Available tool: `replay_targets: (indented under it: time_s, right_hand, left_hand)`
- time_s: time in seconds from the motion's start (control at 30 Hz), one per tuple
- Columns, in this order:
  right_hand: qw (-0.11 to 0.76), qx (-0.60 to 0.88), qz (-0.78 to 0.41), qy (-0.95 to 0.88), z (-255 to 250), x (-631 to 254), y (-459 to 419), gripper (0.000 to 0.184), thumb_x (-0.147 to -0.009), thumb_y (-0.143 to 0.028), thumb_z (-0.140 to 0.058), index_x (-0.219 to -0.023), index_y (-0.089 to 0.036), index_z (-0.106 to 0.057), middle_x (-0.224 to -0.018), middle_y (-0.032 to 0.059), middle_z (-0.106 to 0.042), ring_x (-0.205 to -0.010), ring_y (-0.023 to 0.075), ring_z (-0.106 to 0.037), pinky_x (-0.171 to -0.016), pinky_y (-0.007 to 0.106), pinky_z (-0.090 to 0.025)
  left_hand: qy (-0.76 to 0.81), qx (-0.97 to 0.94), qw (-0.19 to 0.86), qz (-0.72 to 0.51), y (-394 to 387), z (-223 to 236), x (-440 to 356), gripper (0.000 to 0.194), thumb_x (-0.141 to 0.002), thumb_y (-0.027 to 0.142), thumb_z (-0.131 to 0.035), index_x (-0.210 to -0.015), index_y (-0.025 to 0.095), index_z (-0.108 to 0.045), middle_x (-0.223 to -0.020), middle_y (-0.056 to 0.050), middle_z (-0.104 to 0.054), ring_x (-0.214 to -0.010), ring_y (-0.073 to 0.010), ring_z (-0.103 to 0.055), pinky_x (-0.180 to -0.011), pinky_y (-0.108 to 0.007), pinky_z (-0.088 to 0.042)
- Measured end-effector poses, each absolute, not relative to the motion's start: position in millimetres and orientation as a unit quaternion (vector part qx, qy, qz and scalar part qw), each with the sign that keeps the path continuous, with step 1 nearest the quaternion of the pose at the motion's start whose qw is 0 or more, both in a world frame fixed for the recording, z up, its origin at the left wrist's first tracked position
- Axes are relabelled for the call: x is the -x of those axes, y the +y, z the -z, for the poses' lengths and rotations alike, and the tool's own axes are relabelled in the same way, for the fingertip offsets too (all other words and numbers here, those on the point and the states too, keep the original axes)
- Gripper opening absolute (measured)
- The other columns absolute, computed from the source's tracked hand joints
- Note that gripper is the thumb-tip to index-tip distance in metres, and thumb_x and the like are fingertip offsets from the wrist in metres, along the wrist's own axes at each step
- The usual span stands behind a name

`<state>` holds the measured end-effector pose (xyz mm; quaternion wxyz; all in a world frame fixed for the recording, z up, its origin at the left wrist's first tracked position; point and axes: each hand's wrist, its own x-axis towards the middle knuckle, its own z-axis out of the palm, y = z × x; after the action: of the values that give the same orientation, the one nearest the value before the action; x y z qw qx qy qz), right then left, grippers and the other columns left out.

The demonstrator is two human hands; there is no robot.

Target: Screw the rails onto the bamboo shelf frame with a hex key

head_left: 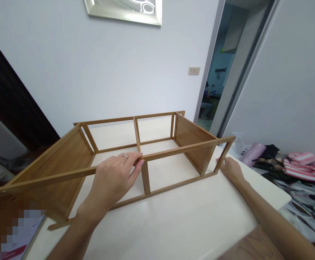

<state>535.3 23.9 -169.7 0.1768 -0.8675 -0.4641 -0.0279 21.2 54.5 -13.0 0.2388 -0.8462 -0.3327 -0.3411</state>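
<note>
A brown wooden shelf frame [184, 148] lies on its side on a white table [173, 220], with solid panels at its left and right and open rails between. My left hand [116, 173], a ring on one finger, is closed over the near upper rail where the middle crosspiece meets it. At the frame's right end, my right hand [232, 169] is closed around the short end bar, its fingertips partly hidden behind the wood.
Behind the table stands a white wall with a light switch [194, 71] and a framed picture [124, 18]. A doorway at the right shows a seated person [206, 103]. Clothes and a striped pink cloth [301, 166] are heaped beside the table's right edge. Papers [24, 234] lie lower left.
</note>
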Motion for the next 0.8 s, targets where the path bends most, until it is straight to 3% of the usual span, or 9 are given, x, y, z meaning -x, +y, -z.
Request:
replay_targets:
  time_s: [0.2,0.43,0.63,0.73,0.8]
  right_hand:
    - [0.184,0.856,0.030,-0.482,174.3,-540.6,24.2,0.035,-0.101,-0.040,-0.066,-0.128,-0.018,-0.064,-0.129,0.0093,-0.066,-0.110,0.0231,-0.068,-0.094,0.045,-0.059]
    - [0.287,0.822,0.071,-0.486,175.8,-536.9,20.6,0.032,-0.101,-0.039,-0.066,-0.124,-0.017,-0.065,-0.122,0.0077,-0.068,-0.102,0.0204,-0.069,-0.088,0.041,-0.061]
    - [0.432,0.799,0.156,-0.389,170.2,-508.8,-6.8,0.033,-0.106,-0.045,-0.052,-0.118,-0.015,-0.062,-0.095,0.0042,-0.069,-0.077,0.0159,-0.066,-0.071,0.033,-0.057]
    - [0.479,0.759,0.180,-0.402,167.9,-474.5,-34.5,0.038,-0.108,-0.046,-0.036,-0.116,-0.014,-0.056,-0.079,0.0068,-0.068,-0.063,0.0187,-0.064,-0.058,0.030,-0.049]
    - [0.488,0.721,0.170,-0.462,169.7,-442.7,-50.4,0.033,-0.106,-0.047,-0.039,-0.112,-0.018,-0.055,-0.069,0.0023,-0.066,-0.054,0.0164,-0.061,-0.053,0.027,-0.045]
  left_hand:
    - [-0.323,0.844,0.258,0.342,54.0,11.0,-21.1,0.020,-0.107,0.033,-0.052,-0.108,0.021,-0.068,-0.078,0.000,-0.077,-0.063,-0.0205,-0.070,-0.058,-0.032,-0.042]
    - [-0.315,0.841,0.264,0.353,55.4,11.9,-21.1,0.019,-0.106,0.034,-0.055,-0.107,0.021,-0.069,-0.074,0.002,-0.074,-0.061,-0.0201,-0.069,-0.058,-0.033,-0.045]
    - [-0.229,0.825,0.271,0.440,49.1,7.9,-9.5,0.015,-0.095,0.019,-0.070,-0.110,0.021,-0.067,-0.104,-0.005,-0.078,-0.088,-0.0218,-0.073,-0.080,-0.035,-0.054]
    - [-0.113,0.817,0.239,0.512,36.7,23.3,2.1,0.018,-0.088,0.006,-0.072,-0.096,0.020,-0.064,-0.083,-0.002,-0.075,-0.076,-0.0170,-0.069,-0.071,-0.029,-0.053]
    - [-0.095,0.862,0.166,0.469,32.0,45.1,8.0,0.010,-0.093,0.010,-0.065,-0.091,0.020,-0.064,-0.073,0.000,-0.071,-0.067,-0.0146,-0.065,-0.064,-0.027,-0.049]
